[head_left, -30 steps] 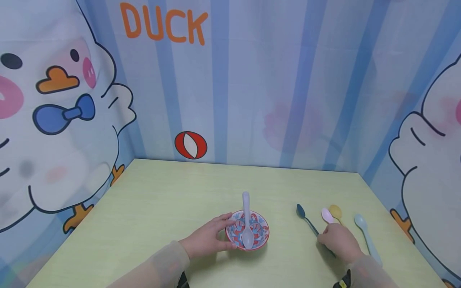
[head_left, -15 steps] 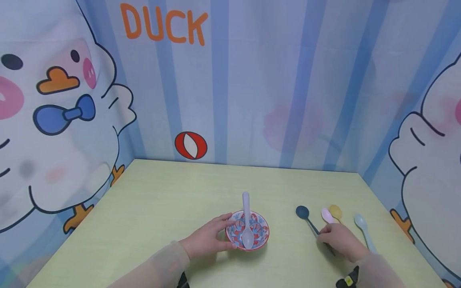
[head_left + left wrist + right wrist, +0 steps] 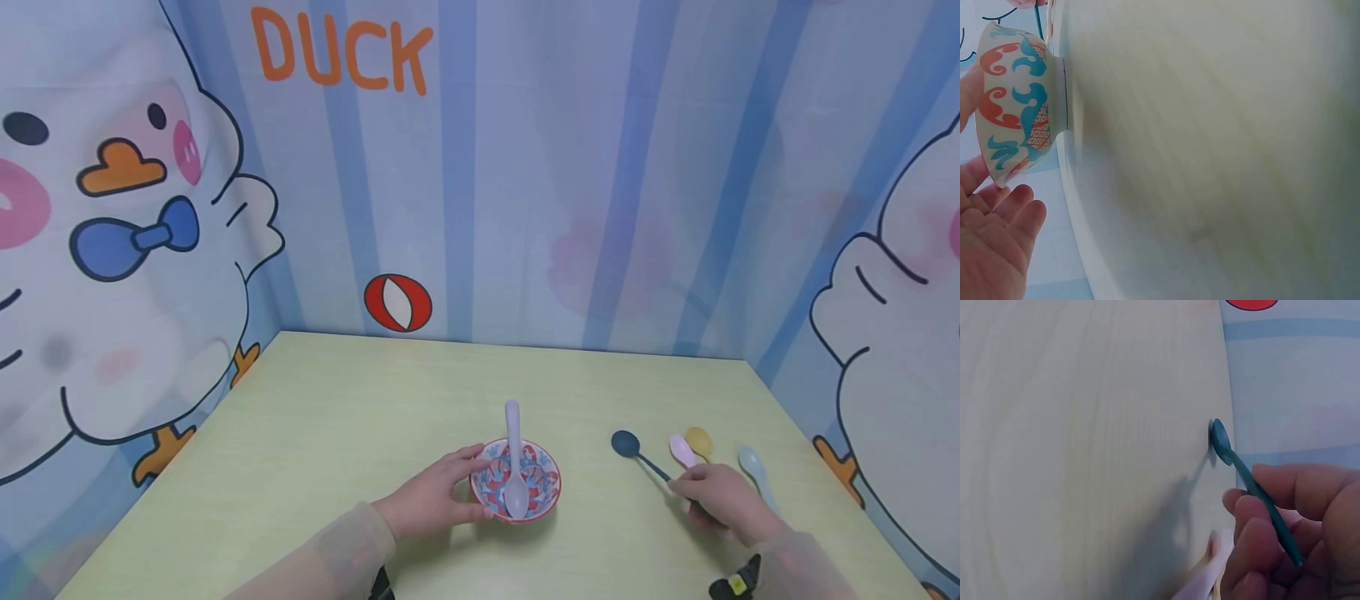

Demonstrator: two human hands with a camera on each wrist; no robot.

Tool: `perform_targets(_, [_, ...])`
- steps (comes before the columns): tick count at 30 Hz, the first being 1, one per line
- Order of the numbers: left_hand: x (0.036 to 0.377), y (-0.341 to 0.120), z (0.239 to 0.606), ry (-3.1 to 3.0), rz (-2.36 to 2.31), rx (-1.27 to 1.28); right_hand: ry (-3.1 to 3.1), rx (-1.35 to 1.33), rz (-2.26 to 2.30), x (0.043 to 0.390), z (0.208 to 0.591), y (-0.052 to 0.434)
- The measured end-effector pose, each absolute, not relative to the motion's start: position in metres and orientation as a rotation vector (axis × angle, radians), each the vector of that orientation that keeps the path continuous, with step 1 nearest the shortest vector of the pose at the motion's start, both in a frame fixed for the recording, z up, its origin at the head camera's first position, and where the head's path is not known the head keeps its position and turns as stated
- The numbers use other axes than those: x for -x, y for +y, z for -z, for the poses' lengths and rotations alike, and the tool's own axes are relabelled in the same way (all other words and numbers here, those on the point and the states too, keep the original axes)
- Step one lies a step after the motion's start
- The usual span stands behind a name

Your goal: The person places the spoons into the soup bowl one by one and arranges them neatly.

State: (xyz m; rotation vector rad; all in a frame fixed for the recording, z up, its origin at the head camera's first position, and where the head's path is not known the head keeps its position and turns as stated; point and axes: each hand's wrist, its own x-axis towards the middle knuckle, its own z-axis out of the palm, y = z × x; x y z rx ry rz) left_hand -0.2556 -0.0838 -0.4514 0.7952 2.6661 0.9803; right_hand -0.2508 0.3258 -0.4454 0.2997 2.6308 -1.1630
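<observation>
While pinched by right hand (image 3: 720,500), dark teal spoon (image 3: 630,447), seemingly slender

a pale yellow-green table (image 3: 337,433) fills the lower part of the head view. on it, toward 4 o'clock, lie three spoons side by side: a pink spoon (image 3: 681,448), a yellow spoon (image 3: 699,440) just beside it and touching or nearly so, and a light blue spoon (image 3: 752,462) a little further toward 3 o'clock. behind the table hangs a striped blue backdrop (image 3: 600,167) with the orange word "duck" (image 3: 341,54) at 11 o'clock, a cartoon duck (image 3: 112,250) with a blue bow tie at 9 o'clock, part of another duck (image 3: 900,317) at 3 o'clock, and a red and white ball (image 3: 397,302) near the centre.
</observation>
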Motion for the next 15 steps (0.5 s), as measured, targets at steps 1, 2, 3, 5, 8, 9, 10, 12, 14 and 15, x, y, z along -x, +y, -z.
perform_targets(1, [0.256,-0.084,0.451,2.667,-0.982,-0.795,2.624,-0.308,1.170,0.251,0.445,0.327])
perform_targets(2, [0.255,-0.084,0.452,2.666,-0.983,-0.795,2.622,-0.304,1.175,0.251,0.444,0.328])
perform_targets(3, [0.255,-0.084,0.452,2.667,-0.983,-0.797,2.616,-0.306,1.183,0.251,0.442,0.329])
perform_targets(5, [0.256,-0.084,0.452,2.669,-0.984,-0.802,2.619,-0.303,1.183,0.250,0.439,0.330])
perform_targets(8, [0.256,-0.084,0.452,2.674,-0.979,-0.806,2.641,-0.290,1.209,0.250,0.434,0.332])
perform_targets(9, [0.256,-0.084,0.452,2.677,-0.977,-0.806,2.641,-0.293,1.235,0.250,0.433,0.332])
perform_targets(10, [0.257,-0.084,0.452,2.677,-0.977,-0.805,2.638,-0.302,1.266,0.250,0.433,0.332])
perform_targets(12, [0.257,-0.084,0.452,2.677,-0.975,-0.801,2.634,-0.322,1.331,0.250,0.432,0.333])
perform_targets(14, [0.257,-0.084,0.452,2.675,-0.975,-0.802,2.622,-0.350,1.396,0.250,0.433,0.334])
perform_targets(15, [0.257,-0.084,0.453,2.674,-0.975,-0.801,2.612,-0.366,1.429,0.250,0.433,0.334])
